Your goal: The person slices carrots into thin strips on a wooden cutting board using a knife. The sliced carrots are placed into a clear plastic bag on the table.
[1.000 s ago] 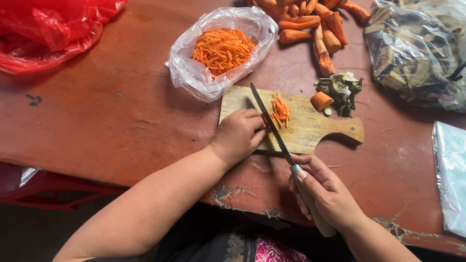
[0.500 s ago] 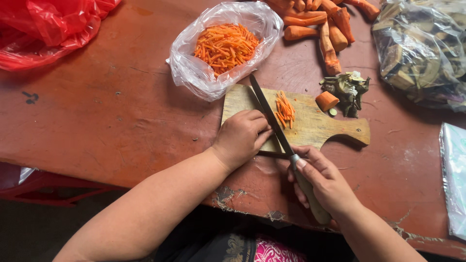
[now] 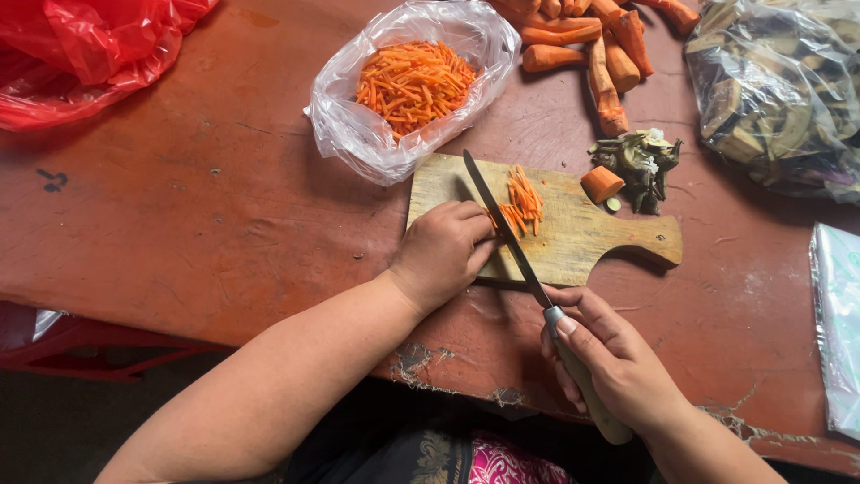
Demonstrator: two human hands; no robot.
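Observation:
A small wooden cutting board [image 3: 573, 242] lies on the reddish table [image 3: 197, 224]. On it sits a little pile of carrot strips [image 3: 522, 202]. My left hand [image 3: 443, 251] rests curled on the board's near left part, fingertips against a carrot piece beside the blade. My right hand [image 3: 609, 358] grips the handle of a long knife [image 3: 502, 224], whose blade lies slanted across the board just left of the strips. A carrot stub [image 3: 601, 184] sits at the board's far right edge.
A clear plastic bag of carrot strips [image 3: 412, 85] stands behind the board. Whole peeled carrots [image 3: 596, 45] lie at the back, trimmed tops [image 3: 640, 161] beside them. A bag of dark sliced vegetables [image 3: 779, 90] is at the right, a red plastic bag [image 3: 81, 54] far left.
The knife has stayed slanted over the board while more strips have gathered to the blade's right. My left hand has shifted slightly along the board; the view has drifted a little.

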